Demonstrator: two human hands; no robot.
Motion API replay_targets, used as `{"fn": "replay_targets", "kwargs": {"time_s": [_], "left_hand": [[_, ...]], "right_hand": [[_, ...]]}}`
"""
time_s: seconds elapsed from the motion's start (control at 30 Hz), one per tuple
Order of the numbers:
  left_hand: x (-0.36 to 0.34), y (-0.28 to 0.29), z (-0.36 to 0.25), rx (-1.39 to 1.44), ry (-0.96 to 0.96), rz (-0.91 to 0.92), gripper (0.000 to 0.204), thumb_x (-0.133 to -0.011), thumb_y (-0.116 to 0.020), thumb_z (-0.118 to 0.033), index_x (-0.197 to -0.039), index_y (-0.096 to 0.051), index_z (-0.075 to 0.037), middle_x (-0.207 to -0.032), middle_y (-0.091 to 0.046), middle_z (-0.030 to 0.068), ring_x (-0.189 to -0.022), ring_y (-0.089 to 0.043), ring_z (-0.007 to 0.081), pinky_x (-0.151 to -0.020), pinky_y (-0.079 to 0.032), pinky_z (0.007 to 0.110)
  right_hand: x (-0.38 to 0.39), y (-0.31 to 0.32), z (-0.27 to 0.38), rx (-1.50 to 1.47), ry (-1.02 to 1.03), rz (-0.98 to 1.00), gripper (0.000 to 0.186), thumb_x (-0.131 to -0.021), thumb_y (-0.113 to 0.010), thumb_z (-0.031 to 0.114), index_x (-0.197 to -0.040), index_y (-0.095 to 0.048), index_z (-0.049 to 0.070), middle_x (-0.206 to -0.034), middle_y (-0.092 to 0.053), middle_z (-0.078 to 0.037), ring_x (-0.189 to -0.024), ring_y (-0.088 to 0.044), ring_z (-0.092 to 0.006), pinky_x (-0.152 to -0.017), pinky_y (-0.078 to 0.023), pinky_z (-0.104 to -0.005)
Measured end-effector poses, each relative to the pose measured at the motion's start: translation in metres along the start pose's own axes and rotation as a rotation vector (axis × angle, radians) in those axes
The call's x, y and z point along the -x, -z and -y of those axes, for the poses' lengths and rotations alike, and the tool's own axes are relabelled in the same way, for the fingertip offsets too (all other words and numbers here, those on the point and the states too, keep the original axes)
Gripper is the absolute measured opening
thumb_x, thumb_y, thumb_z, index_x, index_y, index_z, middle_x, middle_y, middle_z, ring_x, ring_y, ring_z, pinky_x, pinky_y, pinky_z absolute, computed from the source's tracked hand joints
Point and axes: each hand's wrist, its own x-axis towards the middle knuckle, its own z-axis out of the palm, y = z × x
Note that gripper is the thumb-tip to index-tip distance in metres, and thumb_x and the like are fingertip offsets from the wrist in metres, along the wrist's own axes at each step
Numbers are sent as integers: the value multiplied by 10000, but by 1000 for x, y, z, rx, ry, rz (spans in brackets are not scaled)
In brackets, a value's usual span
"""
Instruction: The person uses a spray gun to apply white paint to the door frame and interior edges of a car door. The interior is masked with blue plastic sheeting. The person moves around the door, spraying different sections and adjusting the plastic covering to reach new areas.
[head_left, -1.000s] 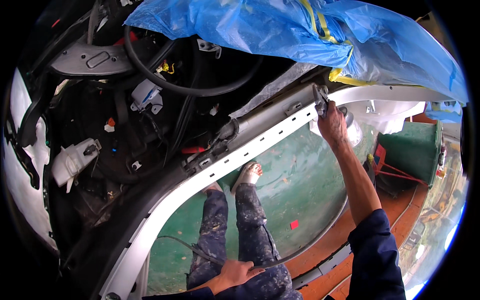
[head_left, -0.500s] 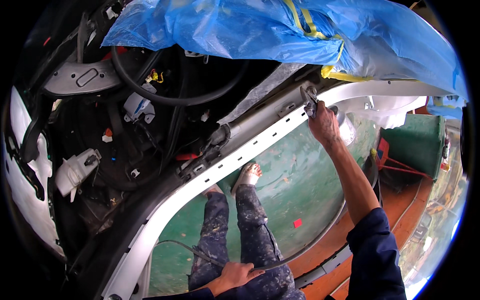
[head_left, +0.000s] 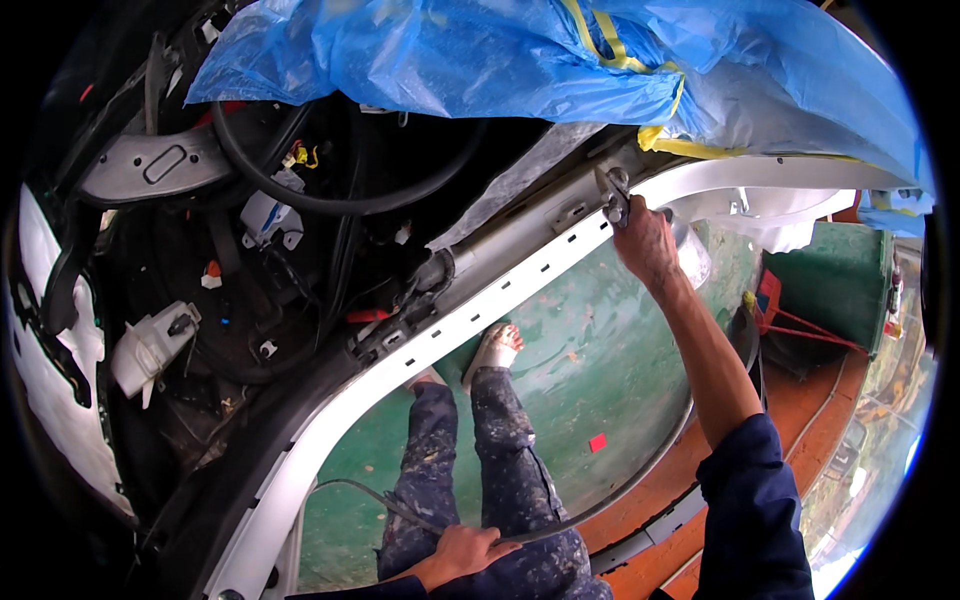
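Observation:
My right hand (head_left: 645, 240) is wrapped round the handle of a metal spray gun (head_left: 615, 195), held over the white car body frame edge (head_left: 490, 305). Beneath the hand a silvery cup (head_left: 692, 256) shows, seemingly the gun's, though the joint is hidden. Low in the view, my left hand (head_left: 462, 556) is closed on a grey hose (head_left: 600, 512), in front of my paint-spotted trousers. From there the hose curves right and up, toward the right arm's side. Whether the gun is spraying cannot be made out.
Blue plastic sheeting (head_left: 420, 60) with yellow tape covers the car's far part. On the left lies the dark, stripped interior with a steering wheel (head_left: 350, 208) and loose wiring. A green bin (head_left: 830, 285) stands right, beside a red dustpan-like thing (head_left: 768, 300). My feet are on the green floor.
The view has shifted very slightly. My right hand with the spray gun and my left hand on the hose keep nearly the same places.

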Motion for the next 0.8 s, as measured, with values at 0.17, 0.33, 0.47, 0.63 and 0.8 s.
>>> {"fn": "replay_targets", "kwargs": {"time_s": [0.17, 0.33, 0.47, 0.63, 0.8], "left_hand": [[4, 2, 2, -16, 11, 36, 561, -929, -603, -562, -626, -523, -97, -474, -533, 117, -474, -598, 371, -450, -478, 490], [2, 11, 0, 1, 4, 0, 554, -935, -608, -546, -618, -508, -102, -470, -515, 107, -471, -592, 360, -443, -470, 475], [4, 11, 2, 51, 30, -20, 545, -934, -616, -536, -622, -511, -101, -494, -529, 106, -488, -593, 358, -447, -459, 474], [7, 15, 2, 63, 36, -44, 516, -928, -638, -508, -633, -521, -101, -514, -539, 109, -502, -595, 358, -451, -453, 469], [10, 20, 2, 55, 36, -80, 509, -924, -643, -506, -635, -521, -104, -519, -543, 110, -507, -596, 359, -451, -454, 464]], "right_hand": [[5, 3, 11, -13, 38, 54, 305, -924, -574, 238, -1054, -556, -38, -909, -662, -348, -906, -639, -527, -820, -501, -581], [-17, 1, 9, 68, -61, 80, 318, -921, -549, 220, -1082, -524, -53, -1004, -674, -331, -965, -661, -497, -871, -520, -556], [-22, 2, 11, 70, -88, 35, 293, -926, -504, 186, -1095, -508, -54, -1056, -665, -330, -1003, -656, -494, -890, -521, -548], [-27, 1, 26, 94, -94, 91, 271, -923, -453, 142, -1111, -493, -49, -1084, -662, -324, -1031, -654, -487, -895, -529, -534], [-43, -6, 37, 100, -94, 111, 269, -918, -468, 136, -1101, -521, -55, -1078, -676, -312, -1046, -664, -462, -903, -541, -499]]}}
